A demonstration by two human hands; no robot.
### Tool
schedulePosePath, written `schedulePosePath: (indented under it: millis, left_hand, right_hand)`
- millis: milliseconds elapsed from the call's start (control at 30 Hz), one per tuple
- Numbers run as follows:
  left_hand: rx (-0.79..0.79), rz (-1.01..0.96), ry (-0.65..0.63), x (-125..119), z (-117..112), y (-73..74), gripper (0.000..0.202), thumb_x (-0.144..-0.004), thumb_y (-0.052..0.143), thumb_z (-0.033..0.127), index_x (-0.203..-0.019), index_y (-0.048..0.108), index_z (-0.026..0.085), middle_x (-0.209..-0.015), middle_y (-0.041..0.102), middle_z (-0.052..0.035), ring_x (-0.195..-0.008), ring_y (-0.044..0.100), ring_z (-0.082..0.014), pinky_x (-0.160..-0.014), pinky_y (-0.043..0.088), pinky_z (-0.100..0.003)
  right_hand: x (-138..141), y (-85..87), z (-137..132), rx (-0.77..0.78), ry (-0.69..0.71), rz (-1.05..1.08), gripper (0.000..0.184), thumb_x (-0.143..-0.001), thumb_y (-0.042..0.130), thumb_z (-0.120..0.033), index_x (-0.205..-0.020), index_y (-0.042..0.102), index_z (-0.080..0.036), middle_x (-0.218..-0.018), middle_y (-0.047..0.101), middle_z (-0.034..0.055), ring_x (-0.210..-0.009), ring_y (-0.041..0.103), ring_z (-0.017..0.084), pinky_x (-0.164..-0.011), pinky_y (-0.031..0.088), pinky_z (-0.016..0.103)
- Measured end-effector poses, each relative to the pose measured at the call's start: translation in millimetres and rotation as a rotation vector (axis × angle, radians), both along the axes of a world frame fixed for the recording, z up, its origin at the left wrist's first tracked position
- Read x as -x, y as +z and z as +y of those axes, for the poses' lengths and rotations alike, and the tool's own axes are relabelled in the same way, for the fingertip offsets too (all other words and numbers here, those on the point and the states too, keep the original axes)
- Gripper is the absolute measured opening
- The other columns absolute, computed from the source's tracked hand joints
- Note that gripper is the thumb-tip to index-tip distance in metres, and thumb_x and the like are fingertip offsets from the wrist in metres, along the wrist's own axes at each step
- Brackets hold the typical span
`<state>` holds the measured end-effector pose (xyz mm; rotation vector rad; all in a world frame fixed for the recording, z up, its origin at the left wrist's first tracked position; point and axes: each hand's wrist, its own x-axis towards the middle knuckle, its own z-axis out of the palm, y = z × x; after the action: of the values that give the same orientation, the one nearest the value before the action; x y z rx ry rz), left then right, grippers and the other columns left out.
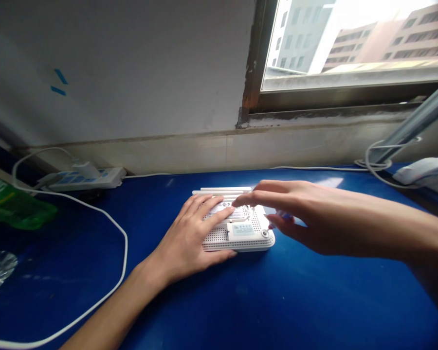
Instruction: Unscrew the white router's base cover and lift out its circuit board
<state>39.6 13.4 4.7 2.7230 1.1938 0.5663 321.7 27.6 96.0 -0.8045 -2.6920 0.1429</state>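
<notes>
A white router (215, 236) lies upside down, showing its perforated underside, with a small label (242, 230) and a round button or port (264, 234). Antennas fold along its far edge. My left hand (190, 233) lies spread over it, pressing on the near left part. My right hand (299, 214) reaches in from the right, its index finger stretched over the router's far side. A small red and blue item (277, 219) shows beneath those fingers, too blurred to name. The router's surface under my left palm is hidden.
The router stands on a blue desk (175, 301) below a wall and window (350, 48). A white cable (122, 243) loops around its left side. A power strip (80, 179) sits at the back left, a green bag (10, 204) at far left, and a white object (427, 170) at right.
</notes>
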Motion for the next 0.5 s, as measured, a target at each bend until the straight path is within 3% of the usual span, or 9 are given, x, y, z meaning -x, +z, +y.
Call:
schedulePosePath:
  millis: [100, 233, 300, 400, 433, 500]
  left_hand:
    - [-0.004, -0.007, -0.001, 0.3, 0.1, -0.8, 0.079, -0.086, 0.083, 0.055, -0.155, 0.056, 0.027, -0.164, 0.05, -0.0129, -0.151, 0.042, -0.0379, -0.128, 0.031, -0.063]
    - [-0.009, -0.011, 0.0, 0.9, 0.3, -2.1, 0.079, -0.087, 0.082, 0.056, -0.155, 0.055, 0.028, -0.162, 0.051, -0.0122, -0.151, 0.043, -0.0379, -0.128, 0.031, -0.063]
    - [-0.009, -0.006, 0.001, 0.9, 0.4, -2.1, 0.079, -0.087, 0.083, 0.056, -0.156, 0.055, 0.028, -0.163, 0.05, -0.012, -0.151, 0.042, -0.0379, -0.128, 0.03, -0.063]
    - [-0.006, -0.004, -0.001, 0.4, 0.4, -1.5, 0.078, -0.086, 0.082, 0.056, -0.154, 0.057, 0.027, -0.163, 0.05, -0.0126, -0.152, 0.042, -0.0378, -0.128, 0.031, -0.062]
    - [-0.005, -0.006, -0.002, 0.2, 0.4, -1.3, 0.078, -0.086, 0.082, 0.056, -0.153, 0.057, 0.026, -0.163, 0.05, -0.0129, -0.151, 0.042, -0.0377, -0.128, 0.032, -0.062]
    - [-0.007, -0.011, -0.004, 0.1, 0.3, -1.3, 0.077, -0.086, 0.083, 0.055, -0.153, 0.057, 0.026, -0.163, 0.05, -0.0128, -0.151, 0.042, -0.0374, -0.127, 0.032, -0.062]
  right_hand:
    - [-0.7, 2.3, -1.1, 0.068, 0.01, -0.099, 0.057, -0.092, 0.069, -0.02, -0.146, 0.06, -0.034, -0.128, 0.074, 0.0054, -0.087, 0.076, 0.018, -0.065, 0.055, 0.025]
    - [4.0, 1.6, 2.7, 0.122, -0.04, -0.106, 0.02, -0.102, 0.065, -0.038, -0.117, 0.075, -0.029, -0.1, 0.081, 0.0028, -0.074, 0.075, 0.018, -0.059, 0.051, 0.027]
    - [4.7, 1.6, 3.7, 0.124, -0.025, -0.077, 0.022, -0.105, 0.06, -0.03, -0.122, 0.074, -0.029, -0.1, 0.081, 0.0028, -0.073, 0.075, 0.018, -0.06, 0.051, 0.026]
    - [2.3, 3.0, 1.4, 0.099, 0.021, -0.065, 0.052, -0.097, 0.063, -0.016, -0.146, 0.062, -0.034, -0.122, 0.078, 0.0048, -0.088, 0.077, 0.019, -0.066, 0.054, 0.026]
    - [1.4, 3.5, 0.4, 0.102, 0.028, -0.071, 0.058, -0.094, 0.065, -0.015, -0.148, 0.06, -0.035, -0.127, 0.077, 0.0049, -0.092, 0.078, 0.02, -0.069, 0.055, 0.026]
    - [0.6, 3.8, -0.8, 0.105, 0.03, -0.066, 0.053, -0.089, 0.074, -0.019, -0.14, 0.068, -0.033, -0.123, 0.079, 0.0048, -0.091, 0.078, 0.021, -0.069, 0.057, 0.027]
